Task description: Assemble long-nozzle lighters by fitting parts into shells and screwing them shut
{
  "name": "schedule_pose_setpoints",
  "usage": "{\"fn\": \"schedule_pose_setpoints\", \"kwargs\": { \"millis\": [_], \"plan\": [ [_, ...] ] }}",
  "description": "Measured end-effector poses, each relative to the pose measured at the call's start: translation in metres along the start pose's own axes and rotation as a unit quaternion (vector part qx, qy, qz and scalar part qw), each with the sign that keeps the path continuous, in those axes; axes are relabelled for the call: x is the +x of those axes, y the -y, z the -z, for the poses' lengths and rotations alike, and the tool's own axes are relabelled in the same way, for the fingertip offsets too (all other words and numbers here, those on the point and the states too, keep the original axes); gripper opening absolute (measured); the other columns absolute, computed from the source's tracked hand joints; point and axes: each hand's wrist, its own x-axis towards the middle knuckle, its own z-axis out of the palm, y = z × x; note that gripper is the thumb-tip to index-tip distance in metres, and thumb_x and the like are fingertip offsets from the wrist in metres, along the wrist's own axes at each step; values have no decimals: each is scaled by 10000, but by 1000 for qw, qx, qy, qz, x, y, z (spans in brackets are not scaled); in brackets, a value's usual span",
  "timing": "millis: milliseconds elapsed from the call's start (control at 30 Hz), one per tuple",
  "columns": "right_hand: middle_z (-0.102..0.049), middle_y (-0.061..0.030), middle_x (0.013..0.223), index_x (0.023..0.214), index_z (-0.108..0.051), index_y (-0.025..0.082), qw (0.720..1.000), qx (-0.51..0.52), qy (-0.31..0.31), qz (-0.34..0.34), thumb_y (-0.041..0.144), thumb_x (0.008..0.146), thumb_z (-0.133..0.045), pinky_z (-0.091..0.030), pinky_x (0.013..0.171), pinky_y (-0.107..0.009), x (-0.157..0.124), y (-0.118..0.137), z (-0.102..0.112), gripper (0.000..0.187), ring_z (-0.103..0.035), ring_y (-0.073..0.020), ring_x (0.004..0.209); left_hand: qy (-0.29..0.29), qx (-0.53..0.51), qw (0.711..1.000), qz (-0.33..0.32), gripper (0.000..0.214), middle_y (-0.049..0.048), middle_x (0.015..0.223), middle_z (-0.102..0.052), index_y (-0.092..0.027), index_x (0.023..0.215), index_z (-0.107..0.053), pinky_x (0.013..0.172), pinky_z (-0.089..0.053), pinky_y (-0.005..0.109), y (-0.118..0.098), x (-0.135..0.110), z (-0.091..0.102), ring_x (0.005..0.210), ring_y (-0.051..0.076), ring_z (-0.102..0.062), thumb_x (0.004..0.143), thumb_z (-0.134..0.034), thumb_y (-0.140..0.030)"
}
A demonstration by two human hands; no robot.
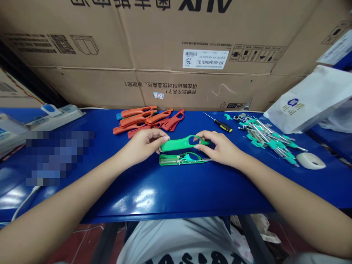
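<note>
Between my two hands is a green plastic lighter shell half (176, 145), its smooth outer side facing up. My left hand (147, 144) pinches its wide end. At the looped trigger end, my right hand (216, 146) grips the rim with thumb and fingers. Just below lies the other green shell half (161, 161), open side up on the table. Inside it sit a lighter's inner parts (187, 158), with a metal rod reaching out to the right under my right hand.
Orange and red lighter shells (137, 119) are piled at the back left. A screwdriver (223, 125) lies at the back right, beside a heap of metal rods with green parts (271, 137). Further right are a white mouse-shaped object (310, 160) and a white bag (310, 99). A cardboard box (104, 84) stands behind.
</note>
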Motion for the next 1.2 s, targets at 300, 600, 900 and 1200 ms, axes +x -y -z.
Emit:
{"fn": "schedule_pose_setpoints", "kwargs": {
  "millis": [300,600,900,1200],
  "plan": [
    [-710,-6,915,1303,-626,240,998,-18,58,35,420,898,-742,-402,872,-344,-2,11,4,458,-655,-183,866,37,-15,999,7,415,-12,665,-611,-124,881,-703,529,-460,200,2,1,-3,537,87,-535,902,-643,-534],
    [-685,-62,1120,1192,-657,221,994,-32,86,61,415,922,-713,-381,910,-361,-3,17,3,337,-629,-228,1069,102,238,931,-258,345,79,1113,-746,-177,1230,-712,929,-518,314,-7,-12,1,1006,204,-677,947,-676,-370],
    [-679,-59,1174,1161,-652,236,988,-67,122,60,517,925,-685,-358,925,-383,-1,17,-9,368,-590,-250,1103,136,362,880,-277,305,74,1065,-762,-178,1222,-710,849,-526,315,-7,-14,6,945,214,-675,1002,-558,-324],
    [-679,-68,1163,1163,-656,251,987,-67,133,61,542,916,-687,-342,895,-374,-1,17,-10,383,-593,-261,1128,158,389,879,-227,287,75,1080,-736,-203,1180,-724,889,-514,309,-9,-15,3,978,220,-690,974,-588,-348]
  ]
}}
